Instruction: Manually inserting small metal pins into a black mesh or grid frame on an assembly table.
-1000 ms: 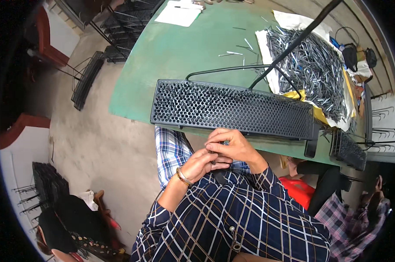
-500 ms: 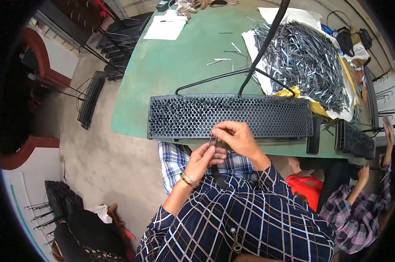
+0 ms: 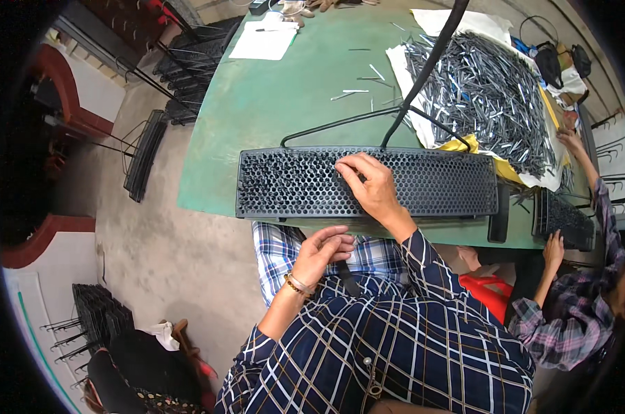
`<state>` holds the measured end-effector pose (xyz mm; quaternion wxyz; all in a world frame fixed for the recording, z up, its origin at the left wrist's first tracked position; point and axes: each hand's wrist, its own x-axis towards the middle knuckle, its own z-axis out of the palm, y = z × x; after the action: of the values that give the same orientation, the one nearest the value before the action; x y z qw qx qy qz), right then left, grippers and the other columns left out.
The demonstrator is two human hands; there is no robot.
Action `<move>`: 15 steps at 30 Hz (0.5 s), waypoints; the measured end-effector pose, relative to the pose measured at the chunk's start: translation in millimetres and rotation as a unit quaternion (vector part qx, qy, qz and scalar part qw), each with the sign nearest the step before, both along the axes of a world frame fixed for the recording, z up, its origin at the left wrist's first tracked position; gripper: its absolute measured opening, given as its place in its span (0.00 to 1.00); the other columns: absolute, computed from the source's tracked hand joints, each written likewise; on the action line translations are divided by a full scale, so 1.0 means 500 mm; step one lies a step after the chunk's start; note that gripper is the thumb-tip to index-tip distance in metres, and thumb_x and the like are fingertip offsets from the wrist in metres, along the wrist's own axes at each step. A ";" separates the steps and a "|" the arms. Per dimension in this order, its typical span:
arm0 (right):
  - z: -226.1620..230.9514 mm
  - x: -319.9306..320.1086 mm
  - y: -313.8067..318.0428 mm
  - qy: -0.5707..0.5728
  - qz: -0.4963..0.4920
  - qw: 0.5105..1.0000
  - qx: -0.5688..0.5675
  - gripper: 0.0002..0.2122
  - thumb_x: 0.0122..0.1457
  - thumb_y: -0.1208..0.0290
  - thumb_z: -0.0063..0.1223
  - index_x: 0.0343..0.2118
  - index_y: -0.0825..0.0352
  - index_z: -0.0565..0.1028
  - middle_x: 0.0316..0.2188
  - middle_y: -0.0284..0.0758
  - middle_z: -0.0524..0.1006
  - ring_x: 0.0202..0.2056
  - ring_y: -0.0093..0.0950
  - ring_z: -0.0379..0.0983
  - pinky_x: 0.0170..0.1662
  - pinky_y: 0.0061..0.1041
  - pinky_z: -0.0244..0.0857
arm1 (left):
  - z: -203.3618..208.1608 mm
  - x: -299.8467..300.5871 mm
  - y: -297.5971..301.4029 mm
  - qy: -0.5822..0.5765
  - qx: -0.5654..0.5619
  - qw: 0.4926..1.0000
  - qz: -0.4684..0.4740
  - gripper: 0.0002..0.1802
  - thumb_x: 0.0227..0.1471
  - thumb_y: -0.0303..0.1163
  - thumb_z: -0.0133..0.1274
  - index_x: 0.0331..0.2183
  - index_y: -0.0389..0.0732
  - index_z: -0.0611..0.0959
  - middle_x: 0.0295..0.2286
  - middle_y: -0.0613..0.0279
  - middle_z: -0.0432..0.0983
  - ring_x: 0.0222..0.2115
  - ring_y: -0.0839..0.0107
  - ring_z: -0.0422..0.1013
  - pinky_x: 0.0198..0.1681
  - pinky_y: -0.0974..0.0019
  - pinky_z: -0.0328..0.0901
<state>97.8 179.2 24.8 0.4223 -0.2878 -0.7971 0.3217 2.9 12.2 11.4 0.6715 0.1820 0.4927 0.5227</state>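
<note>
A long black rack (image 3: 436, 186) with a honeycomb of round holes lies along the near edge of the green table, its black wire handle (image 3: 333, 125) rising behind it. Small dark pieces fill many holes in its left part. My right hand (image 3: 373, 186) is over the middle of the rack, thumb and fingertips pinched at the holes; what they hold is too small to make out. Below the rack's front edge, above my lap, my left hand (image 3: 319, 254) is curled with the thumb against the fingers. Whatever it holds is hidden.
A large heap of thin dark metal pieces (image 3: 481, 96) lies on white and yellow sacking at the right. Loose pieces (image 3: 354, 91) and white paper (image 3: 264, 43) are on the green table (image 3: 257, 103). At far right a co-worker's hand (image 3: 552, 250) touches another rack (image 3: 564, 217).
My right hand has moved up from my left hand onto the rack's holes. My left hand stays below the edge. The co-worker's hands have shifted, one reaching beside the heap.
</note>
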 end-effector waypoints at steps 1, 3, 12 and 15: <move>-0.002 -0.001 -0.002 -0.001 0.000 1.000 0.000 0.05 0.53 0.76 0.53 0.31 0.70 0.76 0.27 0.36 0.76 0.27 0.27 0.73 0.30 0.22 0.66 | -0.002 -0.003 -0.002 -0.001 -0.001 1.000 0.013 0.17 0.57 0.28 0.44 0.47 0.32 0.70 0.38 0.53 0.74 0.36 0.70 0.73 0.41 0.69 0.70; -0.006 -0.002 -0.007 0.005 0.007 1.000 -0.025 0.05 0.53 0.76 0.53 0.31 0.70 0.76 0.28 0.37 0.76 0.29 0.30 0.74 0.31 0.24 0.66 | -0.003 -0.004 -0.006 0.010 0.001 0.999 0.035 0.16 0.57 0.28 0.44 0.46 0.31 0.71 0.37 0.53 0.74 0.35 0.70 0.73 0.40 0.69 0.70; -0.032 0.004 -0.010 -0.019 -0.006 0.994 0.105 0.04 0.50 0.74 0.55 0.29 0.68 0.76 0.27 0.36 0.76 0.30 0.32 0.73 0.34 0.28 0.63 | 0.002 -0.014 -0.002 0.151 0.047 0.981 0.115 0.12 0.56 0.23 0.44 0.43 0.30 0.72 0.35 0.56 0.73 0.33 0.75 0.71 0.38 0.73 0.68; -0.039 0.007 -0.014 -0.019 0.001 0.994 0.108 0.04 0.49 0.74 0.56 0.28 0.67 0.76 0.26 0.34 0.75 0.29 0.31 0.72 0.33 0.28 0.61 | -0.003 -0.010 -0.001 0.157 0.039 0.981 0.105 0.12 0.56 0.23 0.44 0.43 0.31 0.72 0.35 0.57 0.73 0.33 0.75 0.71 0.38 0.74 0.68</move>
<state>101.2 172.1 5.4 0.4349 -0.2456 -0.8357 0.2284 -2.1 11.5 9.8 0.5194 0.2348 0.5874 0.5745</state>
